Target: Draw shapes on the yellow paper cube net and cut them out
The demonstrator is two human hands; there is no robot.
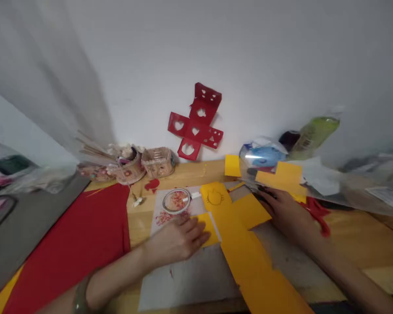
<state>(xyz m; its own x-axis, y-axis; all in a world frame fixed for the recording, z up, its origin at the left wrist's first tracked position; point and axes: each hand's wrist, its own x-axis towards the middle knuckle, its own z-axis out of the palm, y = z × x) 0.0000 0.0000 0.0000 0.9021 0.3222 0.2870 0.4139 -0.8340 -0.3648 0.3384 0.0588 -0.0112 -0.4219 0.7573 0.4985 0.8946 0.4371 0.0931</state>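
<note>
A long yellow paper cutout [239,240] with side flaps lies across a grey mat [190,279]; a round shape is drawn in dark line on its top panel. My left hand [186,237], fingers spread, rests over the cutout's left flap, beside a thin white strip. My right hand [278,205] is at the right of the cutout, its fingers around something dark that is too blurred to make out. A round white-rimmed dish [177,201] with red and orange bits sits above my left hand.
Red paper [94,226] covers the left side. Woven baskets [157,162] stand by the wall, below a red cross-shaped cutout [196,126]. Red-handled scissors [319,216], yellow scraps [283,176] and a green bag [314,135] are at right.
</note>
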